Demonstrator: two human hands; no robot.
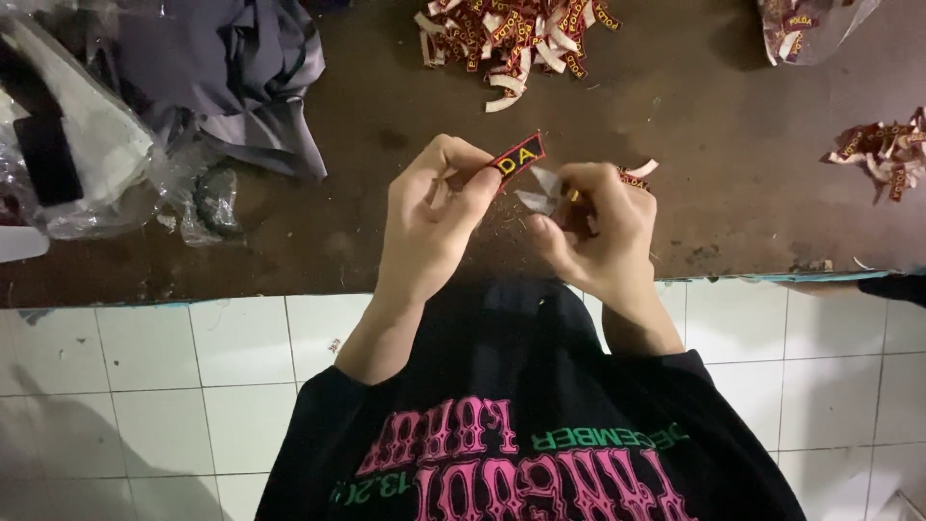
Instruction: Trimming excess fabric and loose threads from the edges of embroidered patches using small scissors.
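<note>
Between the two grips, above the near edge of the table (289,241), a small woven label (518,157) is being held. The left hand (434,217) is pinching its near-left end, thumb and forefinger clamped together on it, so the label is sticking out up and to the right of that grip, its long axis slanting toward the right hand (598,232). The right hand is sitting just beside the label's free end, its fingers closed on a pale scrap of backing (540,193) that is hanging just below the label; whether the scrap is touching the label is hard to tell. Farther from both grips, a heap of like labels (511,39) is lying across the table, a smaller pile (883,152) is lying well to the right, and grey cloth (241,68) is lying to the left.
</note>
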